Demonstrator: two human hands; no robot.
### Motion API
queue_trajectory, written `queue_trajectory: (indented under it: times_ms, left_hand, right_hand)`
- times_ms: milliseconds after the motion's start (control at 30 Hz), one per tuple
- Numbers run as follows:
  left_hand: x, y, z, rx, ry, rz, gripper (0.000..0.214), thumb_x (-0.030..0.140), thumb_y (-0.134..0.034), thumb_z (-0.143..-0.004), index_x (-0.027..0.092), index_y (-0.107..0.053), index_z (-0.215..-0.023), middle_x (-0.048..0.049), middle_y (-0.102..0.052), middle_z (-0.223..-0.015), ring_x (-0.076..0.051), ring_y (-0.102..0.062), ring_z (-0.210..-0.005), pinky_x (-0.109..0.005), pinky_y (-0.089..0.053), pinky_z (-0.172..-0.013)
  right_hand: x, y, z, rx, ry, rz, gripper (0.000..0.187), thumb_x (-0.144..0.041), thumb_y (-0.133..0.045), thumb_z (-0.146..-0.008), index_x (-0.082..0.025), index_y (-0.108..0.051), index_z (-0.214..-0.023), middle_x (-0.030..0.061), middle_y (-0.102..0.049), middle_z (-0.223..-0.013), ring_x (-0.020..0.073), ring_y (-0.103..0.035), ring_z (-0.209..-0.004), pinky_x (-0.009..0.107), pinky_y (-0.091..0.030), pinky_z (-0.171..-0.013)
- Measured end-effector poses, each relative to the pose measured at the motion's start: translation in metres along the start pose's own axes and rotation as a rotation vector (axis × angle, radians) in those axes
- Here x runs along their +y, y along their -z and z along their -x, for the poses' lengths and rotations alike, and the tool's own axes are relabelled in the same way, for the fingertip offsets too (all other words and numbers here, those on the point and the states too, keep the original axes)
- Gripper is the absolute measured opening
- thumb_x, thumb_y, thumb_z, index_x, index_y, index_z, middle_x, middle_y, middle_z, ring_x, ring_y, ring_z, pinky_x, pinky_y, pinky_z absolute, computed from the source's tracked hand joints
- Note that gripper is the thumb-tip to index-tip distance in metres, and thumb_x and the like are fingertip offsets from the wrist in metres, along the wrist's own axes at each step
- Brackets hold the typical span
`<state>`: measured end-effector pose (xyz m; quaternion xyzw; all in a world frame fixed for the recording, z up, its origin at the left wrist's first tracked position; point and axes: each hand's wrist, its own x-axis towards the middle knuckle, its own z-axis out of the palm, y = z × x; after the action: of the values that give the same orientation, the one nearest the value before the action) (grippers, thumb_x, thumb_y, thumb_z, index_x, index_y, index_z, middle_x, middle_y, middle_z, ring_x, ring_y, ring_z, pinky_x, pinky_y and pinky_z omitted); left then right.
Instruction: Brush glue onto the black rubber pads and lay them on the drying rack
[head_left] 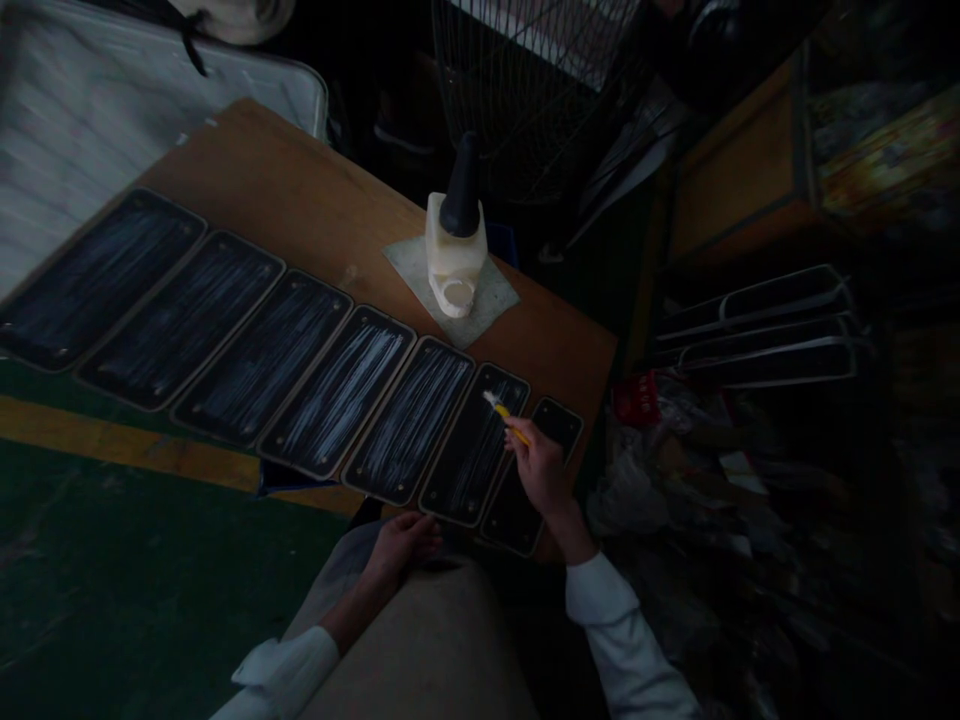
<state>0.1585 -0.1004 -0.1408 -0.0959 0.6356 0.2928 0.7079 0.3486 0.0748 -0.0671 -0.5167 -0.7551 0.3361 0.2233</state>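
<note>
My right hand [541, 470] is closed round a small yellow-handled brush [504, 411]. Its white-loaded tip touches the top of a black rounded panel [472, 455], second from the right in a row of several panels on a wooden table [300, 210]. The panels to its left, such as the panel [339, 400], are streaked with white. The last panel [529, 490] on the right looks plain black. My left hand [405, 540] rests on my lap by the table's near edge, fingers loosely curled, holding nothing I can see.
A white glue bottle [455, 250] with a black nozzle stands on a grey cloth [450, 285] behind the row. More black panels [757, 330] are stacked at right. A wire fan guard [525, 90] stands behind the table. Green floor with a yellow stripe [112, 440] lies at left.
</note>
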Motion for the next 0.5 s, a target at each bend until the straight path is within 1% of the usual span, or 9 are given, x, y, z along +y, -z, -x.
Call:
queue_trajectory:
  times_ms: [67, 100, 133, 200, 267, 367, 433, 500]
  left_hand:
    - [0.001, 0.000, 0.001, -0.005, -0.014, -0.001, 0.028, 0.037, -0.081, -0.066, 0.016, -0.063, -0.067, -0.0016, -0.071, -0.064, -0.015, -0.066, -0.059, -0.025, -0.050, -0.057]
    - [0.001, 0.000, 0.002, -0.004, -0.016, 0.002, 0.027, 0.036, -0.081, -0.067, 0.016, -0.063, -0.067, -0.0016, -0.070, -0.064, -0.015, -0.066, -0.058, -0.024, -0.050, -0.057]
    - [0.002, -0.001, 0.002, -0.001, -0.014, 0.005, 0.025, 0.035, -0.080, -0.068, 0.016, -0.063, -0.067, -0.0015, -0.070, -0.064, -0.015, -0.065, -0.058, -0.024, -0.050, -0.057]
    - [0.003, -0.001, 0.004, 0.008, -0.003, 0.005, 0.022, 0.033, -0.078, -0.071, 0.017, -0.063, -0.067, -0.0012, -0.070, -0.064, -0.015, -0.065, -0.058, -0.024, -0.049, -0.057]
    - [0.004, -0.002, 0.005, 0.016, 0.000, -0.005, 0.020, 0.031, -0.076, -0.074, 0.017, -0.062, -0.067, -0.0012, -0.069, -0.064, -0.015, -0.065, -0.058, -0.024, -0.049, -0.058]
    - [0.005, -0.002, 0.005, 0.022, 0.001, -0.009, 0.017, 0.029, -0.074, -0.075, 0.018, -0.062, -0.068, -0.0016, -0.069, -0.064, -0.016, -0.066, -0.059, -0.025, -0.050, -0.059]
    - [0.004, -0.002, 0.003, 0.017, 0.003, -0.002, 0.017, 0.027, -0.073, -0.075, 0.018, -0.063, -0.067, -0.0018, -0.069, -0.064, -0.016, -0.065, -0.058, -0.025, -0.049, -0.058]
    - [0.003, -0.001, 0.002, -0.001, -0.004, -0.001, 0.016, 0.026, -0.073, -0.076, 0.018, -0.063, -0.066, -0.0020, -0.069, -0.064, -0.016, -0.065, -0.059, -0.025, -0.049, -0.058]
  right_hand:
    - [0.010, -0.003, -0.026, 0.026, 0.049, 0.084, 0.026, -0.032, -0.043, -0.101, -0.021, -0.061, -0.117, 0.0085, -0.072, -0.109, 0.0171, -0.072, -0.087, 0.028, -0.056, -0.078]
    - [0.012, -0.006, -0.033, 0.028, 0.061, 0.120, 0.027, -0.032, -0.042, -0.101, -0.020, -0.061, -0.117, 0.0090, -0.072, -0.109, 0.0176, -0.072, -0.088, 0.029, -0.056, -0.078]
    - [0.013, -0.010, -0.036, 0.019, 0.069, 0.150, 0.027, -0.032, -0.042, -0.102, -0.020, -0.061, -0.117, 0.0092, -0.072, -0.109, 0.0178, -0.071, -0.089, 0.029, -0.056, -0.079]
    - [0.009, -0.018, -0.028, -0.032, 0.083, 0.188, 0.026, -0.030, -0.043, -0.102, -0.020, -0.061, -0.118, 0.0096, -0.072, -0.108, 0.0183, -0.071, -0.091, 0.029, -0.055, -0.079]
    - [0.000, -0.028, -0.004, -0.122, 0.107, 0.210, 0.025, -0.027, -0.045, -0.101, -0.018, -0.061, -0.118, 0.0099, -0.072, -0.105, 0.0191, -0.071, -0.091, 0.029, -0.055, -0.079]
    - [-0.019, -0.040, 0.049, -0.264, 0.131, 0.195, 0.024, -0.025, -0.047, -0.100, -0.017, -0.062, -0.116, 0.0096, -0.073, -0.099, 0.0197, -0.071, -0.088, 0.030, -0.056, -0.078]
    - [-0.031, -0.042, 0.081, -0.333, 0.116, 0.132, 0.023, -0.024, -0.047, -0.100, -0.018, -0.063, -0.115, 0.0084, -0.074, -0.098, 0.0195, -0.072, -0.087, 0.029, -0.057, -0.077]
    - [-0.040, -0.039, 0.099, -0.375, 0.072, 0.042, 0.021, -0.026, -0.048, -0.099, -0.020, -0.063, -0.113, 0.0063, -0.074, -0.098, 0.0190, -0.073, -0.086, 0.029, -0.058, -0.076]
